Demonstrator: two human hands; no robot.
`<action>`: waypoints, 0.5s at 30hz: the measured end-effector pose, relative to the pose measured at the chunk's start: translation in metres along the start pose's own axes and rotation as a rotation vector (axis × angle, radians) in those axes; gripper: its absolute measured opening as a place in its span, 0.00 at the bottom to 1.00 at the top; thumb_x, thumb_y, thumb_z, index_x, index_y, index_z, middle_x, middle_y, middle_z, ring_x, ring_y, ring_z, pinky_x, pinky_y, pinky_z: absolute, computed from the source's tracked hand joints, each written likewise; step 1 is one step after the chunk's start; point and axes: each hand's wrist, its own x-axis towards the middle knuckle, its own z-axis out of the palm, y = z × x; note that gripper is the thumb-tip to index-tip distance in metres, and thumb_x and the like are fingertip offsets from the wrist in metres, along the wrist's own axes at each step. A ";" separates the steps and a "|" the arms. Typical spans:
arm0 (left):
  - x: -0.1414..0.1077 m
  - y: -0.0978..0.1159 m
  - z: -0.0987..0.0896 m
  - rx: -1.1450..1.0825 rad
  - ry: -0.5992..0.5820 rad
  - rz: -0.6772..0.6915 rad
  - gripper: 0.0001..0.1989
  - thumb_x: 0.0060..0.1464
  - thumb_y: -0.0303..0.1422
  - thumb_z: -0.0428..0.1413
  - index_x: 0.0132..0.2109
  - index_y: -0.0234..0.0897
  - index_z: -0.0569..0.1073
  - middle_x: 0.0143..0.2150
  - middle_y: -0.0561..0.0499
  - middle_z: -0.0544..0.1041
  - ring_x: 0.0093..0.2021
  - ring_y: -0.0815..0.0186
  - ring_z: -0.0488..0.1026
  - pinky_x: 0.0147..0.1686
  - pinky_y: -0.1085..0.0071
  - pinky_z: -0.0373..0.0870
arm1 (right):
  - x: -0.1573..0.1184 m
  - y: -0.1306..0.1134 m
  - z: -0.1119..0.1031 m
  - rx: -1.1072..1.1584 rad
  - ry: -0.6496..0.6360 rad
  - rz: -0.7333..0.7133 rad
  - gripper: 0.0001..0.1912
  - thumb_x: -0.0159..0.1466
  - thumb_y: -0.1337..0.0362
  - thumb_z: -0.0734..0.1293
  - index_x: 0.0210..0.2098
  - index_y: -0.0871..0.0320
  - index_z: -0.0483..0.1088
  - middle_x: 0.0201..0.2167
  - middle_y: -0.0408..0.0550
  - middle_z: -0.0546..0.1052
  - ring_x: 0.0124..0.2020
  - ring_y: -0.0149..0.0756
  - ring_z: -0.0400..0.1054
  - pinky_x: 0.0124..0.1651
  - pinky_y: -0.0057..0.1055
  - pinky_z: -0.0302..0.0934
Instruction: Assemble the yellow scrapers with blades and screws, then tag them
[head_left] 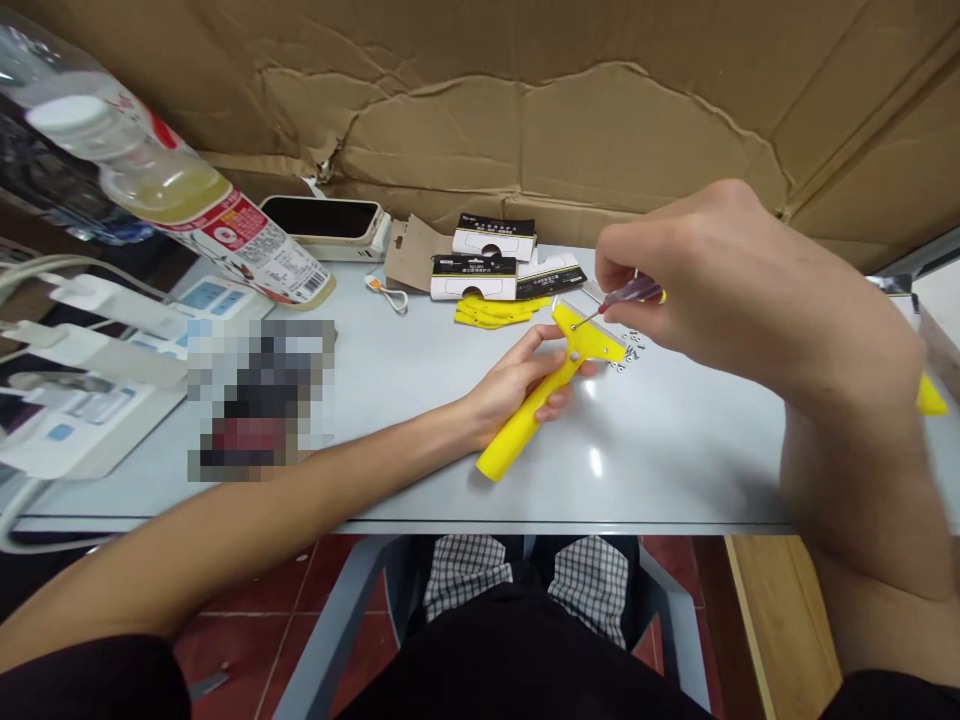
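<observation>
My left hand (517, 378) is closed round the neck of a yellow scraper (525, 425), whose handle slants down to the left and whose wide head points up. A metal blade edge runs along the top of that head. My right hand (675, 270) grips a small screwdriver (634, 290) with a dark, partly see-through handle. The screwdriver's tip meets a screw on the left side of the scraper head; a second screw shows on the right side. Several small screws and nuts (632, 350) lie on the table just beyond the head.
Black-and-white boxes (474, 278) and yellow plastic pieces (495, 312) lie behind the scraper. On the left are a tilted bottle (240, 235), a phone (322, 217), a power strip (97, 430) and a blurred-out item (262, 400). Cardboard (525, 130) walls the back.
</observation>
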 end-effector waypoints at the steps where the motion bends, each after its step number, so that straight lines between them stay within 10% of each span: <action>1: 0.000 0.000 0.000 -0.004 0.002 -0.002 0.09 0.74 0.28 0.52 0.55 0.43 0.59 0.43 0.44 0.85 0.20 0.74 0.68 0.18 0.79 0.59 | 0.003 -0.002 0.000 -0.006 0.000 -0.028 0.10 0.72 0.65 0.65 0.35 0.47 0.74 0.39 0.50 0.80 0.45 0.50 0.75 0.47 0.46 0.64; 7: 0.000 0.001 -0.002 -0.027 0.027 0.017 0.08 0.75 0.27 0.51 0.55 0.43 0.60 0.40 0.47 0.83 0.20 0.75 0.68 0.18 0.81 0.59 | 0.003 0.001 0.005 0.022 -0.014 -0.127 0.07 0.71 0.68 0.62 0.45 0.50 0.69 0.53 0.53 0.77 0.47 0.47 0.73 0.44 0.43 0.65; 15: 0.000 0.000 -0.003 -0.018 0.026 -0.002 0.10 0.74 0.28 0.53 0.56 0.44 0.61 0.43 0.46 0.82 0.19 0.74 0.68 0.17 0.81 0.59 | 0.001 0.014 -0.007 0.044 0.102 -0.169 0.03 0.72 0.64 0.66 0.42 0.49 0.70 0.44 0.51 0.80 0.47 0.50 0.74 0.47 0.45 0.64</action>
